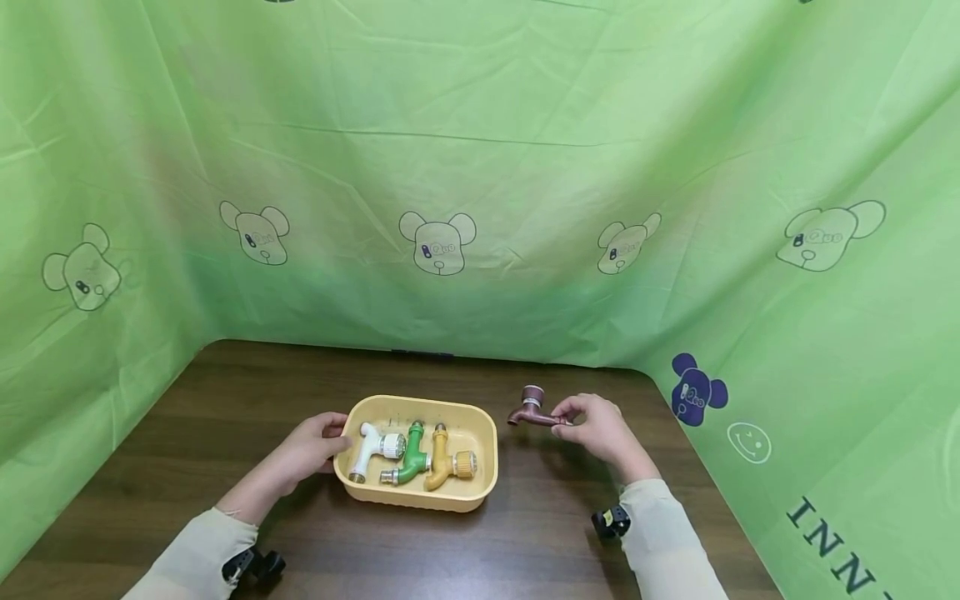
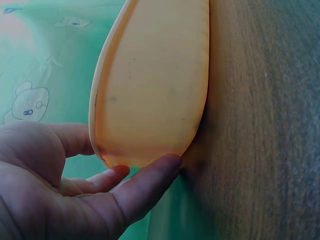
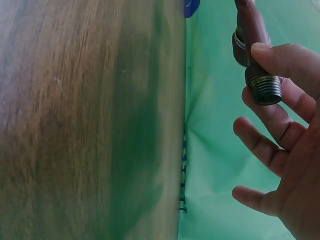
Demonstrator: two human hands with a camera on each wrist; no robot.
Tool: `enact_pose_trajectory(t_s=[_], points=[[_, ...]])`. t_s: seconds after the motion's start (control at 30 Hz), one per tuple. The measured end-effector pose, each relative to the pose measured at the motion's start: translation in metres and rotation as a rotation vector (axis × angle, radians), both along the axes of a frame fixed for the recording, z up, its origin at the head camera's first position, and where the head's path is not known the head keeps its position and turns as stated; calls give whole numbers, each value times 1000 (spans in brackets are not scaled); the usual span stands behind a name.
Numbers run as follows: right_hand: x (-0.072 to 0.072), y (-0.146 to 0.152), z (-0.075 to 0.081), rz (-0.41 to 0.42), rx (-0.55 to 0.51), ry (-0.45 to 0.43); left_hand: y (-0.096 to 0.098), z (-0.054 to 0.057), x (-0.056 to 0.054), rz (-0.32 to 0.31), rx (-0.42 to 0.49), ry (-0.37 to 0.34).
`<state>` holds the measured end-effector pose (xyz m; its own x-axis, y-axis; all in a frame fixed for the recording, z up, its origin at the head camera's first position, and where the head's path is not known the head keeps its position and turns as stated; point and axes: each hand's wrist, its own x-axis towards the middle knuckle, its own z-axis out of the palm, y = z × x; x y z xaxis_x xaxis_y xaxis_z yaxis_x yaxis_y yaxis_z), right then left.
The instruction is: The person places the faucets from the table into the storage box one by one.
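Note:
A brown-red faucet (image 1: 536, 410) is pinched between the thumb and fingers of my right hand (image 1: 596, 427), held above the table to the right of the basin. Its threaded end (image 3: 266, 92) shows by the thumb in the right wrist view, with the other fingers spread apart. My left hand (image 1: 315, 450) grips the left end of a pale yellow plastic basin (image 1: 489, 467). Inside lie a white faucet (image 1: 367, 450), a green faucet (image 1: 413, 457) and a yellow faucet (image 1: 439, 467), side by side. The left wrist view shows the basin's outer wall (image 2: 150, 85) against the fingers.
The basin stands on a dark wooden table (image 1: 420, 550). Behind and along both sides hangs a green curtain (image 1: 480, 317) printed with bear heads. Each wrist carries a small black camera, one on the left (image 1: 251, 567) and one on the right (image 1: 611, 522).

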<state>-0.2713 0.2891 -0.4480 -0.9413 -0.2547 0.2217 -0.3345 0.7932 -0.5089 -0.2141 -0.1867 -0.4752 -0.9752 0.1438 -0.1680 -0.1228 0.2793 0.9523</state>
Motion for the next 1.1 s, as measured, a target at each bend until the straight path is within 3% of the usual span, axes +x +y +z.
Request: enact_pose_trajectory(t_s=[0.37, 0.63, 0.87, 1.1], points=[[4, -5, -7, -20, -20, 7, 1, 0, 0, -2, -25, -1], [7, -9, -2, -19, -16, 48, 0, 0, 1, 2, -23, -1], [11, -13, -2, -38, -23, 38, 0, 0, 1, -1, -21, -2], [14, -17, -3, -47, -93, 6, 0, 0, 1, 0, -11, -4]])
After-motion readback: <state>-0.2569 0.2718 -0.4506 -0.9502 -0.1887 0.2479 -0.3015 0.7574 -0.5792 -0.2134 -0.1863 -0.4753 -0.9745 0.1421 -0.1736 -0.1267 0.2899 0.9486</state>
